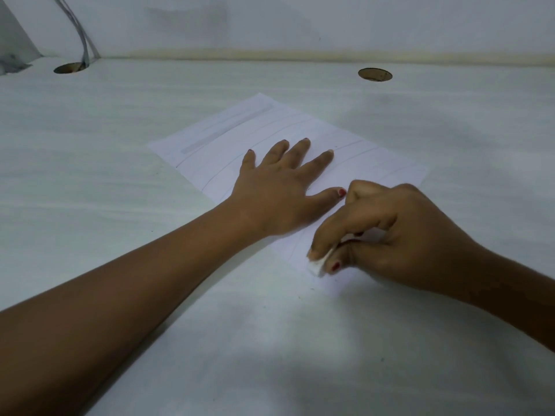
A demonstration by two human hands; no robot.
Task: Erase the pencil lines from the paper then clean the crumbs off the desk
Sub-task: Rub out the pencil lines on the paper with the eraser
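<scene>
Left hand [279,193] lies flat, fingers spread, pinning the paper [288,139]; right hand [399,232] pinches an eraser [319,265] at its near edge. Bare surface [105,145] lies all around.

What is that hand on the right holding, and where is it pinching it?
The right hand pinches a small white eraser by its upper sides, between thumb and fingers; its lower end touches the white paper sheet.

Two round cable holes [375,74], cables [81,40] entering the left one [71,67].
</scene>
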